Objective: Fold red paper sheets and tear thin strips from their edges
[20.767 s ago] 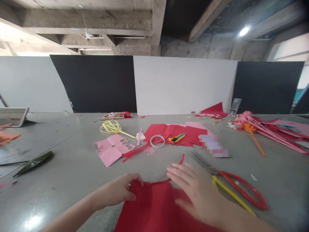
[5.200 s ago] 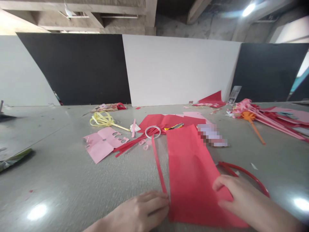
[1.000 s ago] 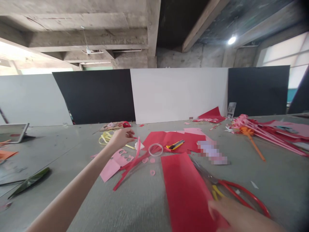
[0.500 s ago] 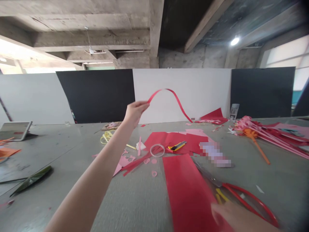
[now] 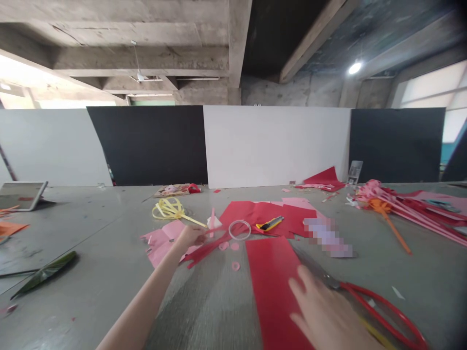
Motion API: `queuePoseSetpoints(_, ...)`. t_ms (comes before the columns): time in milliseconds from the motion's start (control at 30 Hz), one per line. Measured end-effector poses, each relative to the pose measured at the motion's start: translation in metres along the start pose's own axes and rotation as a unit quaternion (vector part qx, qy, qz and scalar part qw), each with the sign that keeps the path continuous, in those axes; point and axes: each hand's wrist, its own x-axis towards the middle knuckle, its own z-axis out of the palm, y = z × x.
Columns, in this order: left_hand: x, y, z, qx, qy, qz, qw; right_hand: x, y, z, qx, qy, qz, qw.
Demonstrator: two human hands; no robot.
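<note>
My left hand (image 5: 192, 236) is low over the left end of a bunch of red paper strips (image 5: 209, 249), its fingers closed on a thin red strip that reaches toward a clear ring (image 5: 240, 230). Beneath that wrist lie cut pink paper sheets (image 5: 164, 238). My right hand (image 5: 321, 306), somewhat blurred, has its fingers spread above the right side of a long red paper sheet (image 5: 275, 287). Right beside it rest red-handled scissors (image 5: 386, 311), their blades partly smeared. A yellow object (image 5: 377, 335) shows partly under that hand.
A yellow box cutter (image 5: 270, 223) lies on red sheets beyond the long sheet. A yellow strip flower (image 5: 170, 209), a green leaf (image 5: 47, 272) and a tablet (image 5: 24, 195) are to the left. Pink strips (image 5: 408, 204) and an orange stick flower (image 5: 392, 226) lie at right.
My left hand has come down from high in front of the white panel to the strips on the table, bringing the red strip. My right hand has moved forward and spread its fingers.
</note>
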Motion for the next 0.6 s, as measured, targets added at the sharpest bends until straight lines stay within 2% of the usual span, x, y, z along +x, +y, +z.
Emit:
queuePoseSetpoints(133, 0.007, 0.000, -0.007, 0.026, -0.049, -0.025, 0.998, 0.055, -0.030, 0.002, 0.000, 0.021, -0.151, 0.988)
queuePoseSetpoints(200, 0.008, 0.004, -0.011, 0.041, -0.055, -0.016, 0.998, 0.092, -0.038, 0.011, 0.009, 0.035, -0.169, 0.985)
queuePoseSetpoints(300, 0.007, 0.015, -0.014, 0.069, -0.042, 0.013, 0.997, 0.142, -0.044, 0.032, 0.015, 0.043, -0.156, 0.987)
queuePoseSetpoints(367, 0.003, 0.025, -0.014, 0.093, -0.025, 0.044, 0.994, 0.164, -0.047, 0.046, 0.015, 0.047, -0.134, 0.990)
queuePoseSetpoints(467, -0.011, 0.042, -0.007, 0.120, -0.013, 0.112, 0.986, 0.179, -0.050, 0.063, 0.016, 0.051, -0.102, 0.993)
queuePoseSetpoints(600, -0.029, 0.063, 0.005, 0.120, -0.010, 0.196, 0.973, 0.184, -0.049, 0.075, 0.018, 0.060, -0.078, 0.995)
